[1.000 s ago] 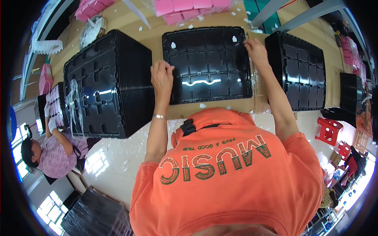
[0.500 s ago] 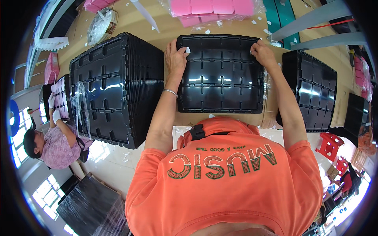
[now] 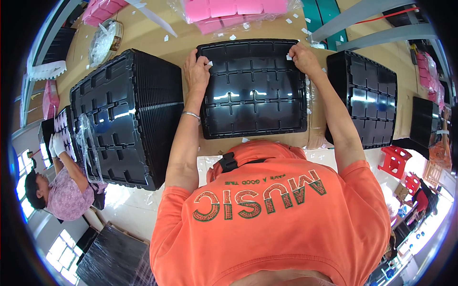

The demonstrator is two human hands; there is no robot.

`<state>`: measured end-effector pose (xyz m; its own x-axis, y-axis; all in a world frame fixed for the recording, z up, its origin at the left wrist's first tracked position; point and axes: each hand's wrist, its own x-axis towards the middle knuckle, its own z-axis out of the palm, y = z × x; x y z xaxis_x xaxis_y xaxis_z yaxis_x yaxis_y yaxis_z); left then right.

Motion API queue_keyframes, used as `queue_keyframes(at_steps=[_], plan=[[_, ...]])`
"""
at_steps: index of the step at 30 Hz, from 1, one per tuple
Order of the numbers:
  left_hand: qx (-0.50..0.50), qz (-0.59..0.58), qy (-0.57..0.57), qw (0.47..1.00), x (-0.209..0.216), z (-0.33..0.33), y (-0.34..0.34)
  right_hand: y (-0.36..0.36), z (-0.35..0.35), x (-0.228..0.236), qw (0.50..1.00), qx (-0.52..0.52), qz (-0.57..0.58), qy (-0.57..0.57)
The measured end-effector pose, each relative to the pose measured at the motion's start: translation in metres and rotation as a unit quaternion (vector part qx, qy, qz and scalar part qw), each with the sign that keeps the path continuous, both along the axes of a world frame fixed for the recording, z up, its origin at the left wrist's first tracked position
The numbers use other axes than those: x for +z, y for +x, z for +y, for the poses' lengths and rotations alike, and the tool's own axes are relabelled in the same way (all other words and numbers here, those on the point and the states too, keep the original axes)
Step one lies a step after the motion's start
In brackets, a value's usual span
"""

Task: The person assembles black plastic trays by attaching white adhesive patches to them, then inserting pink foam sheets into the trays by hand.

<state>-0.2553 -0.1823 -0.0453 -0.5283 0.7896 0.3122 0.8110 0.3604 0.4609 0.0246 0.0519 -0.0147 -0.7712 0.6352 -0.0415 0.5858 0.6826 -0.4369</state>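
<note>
A black plastic compartment tray (image 3: 255, 105) lies in front of me, glossy and divided by ridges into shallow cells. My left hand (image 3: 195, 74) is closed at its far left corner, fingers along the edge and thumb bent inward. A small white piece (image 3: 210, 63) like a sticker or paper scrap shows at that thumb. At the far right corner my right hand (image 3: 304, 58) is pinched closed, with another small white piece (image 3: 289, 57) at its fingertips. How firmly either hand touches the tray rim is hidden by the fingers.
A tall stack of black trays (image 3: 107, 121) stands left, another stack (image 3: 367, 100) right. Pink foam blocks (image 3: 234, 8) in clear wrap lie beyond, with white scraps scattered on the cardboard-covered table (image 3: 157, 45). A grey metal frame (image 3: 377, 21) crosses far right. A gloved co-worker (image 3: 67, 190) works at left.
The whole view has shifted, so the tray and stacks sit further left in it. Both hands stay at the tray's far corners. The right white piece shows more plainly. The co-worker's gloved hands have moved.
</note>
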Motion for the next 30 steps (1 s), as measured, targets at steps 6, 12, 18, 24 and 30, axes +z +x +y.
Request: queue_keyframes(at_steps=[6, 12, 18, 24, 30], plan=[[-0.013, 0.018, -0.005, 1.000, 0.003, 0.003, 0.001, -0.001, -0.003, 0.005, 0.999, 0.040, -0.016, 0.010], [-0.008, 0.011, -0.028, 1.000, 0.005, 0.012, 0.001, -0.007, 0.010, -0.001, 0.997, 0.043, -0.054, 0.035], [0.008, 0.001, -0.022, 1.000, -0.001, 0.014, -0.004, -0.012, 0.005, 0.000, 0.995, 0.044, -0.050, 0.070], [-0.009, 0.007, -0.003, 1.000, 0.000, 0.017, -0.003, 0.009, -0.029, 0.015, 0.988, 0.018, 0.035, 0.147], [-0.005, 0.026, 0.021, 0.999, -0.003, 0.008, -0.007, 0.140, -0.144, 0.074, 0.970, 0.031, -0.235, -0.046]])
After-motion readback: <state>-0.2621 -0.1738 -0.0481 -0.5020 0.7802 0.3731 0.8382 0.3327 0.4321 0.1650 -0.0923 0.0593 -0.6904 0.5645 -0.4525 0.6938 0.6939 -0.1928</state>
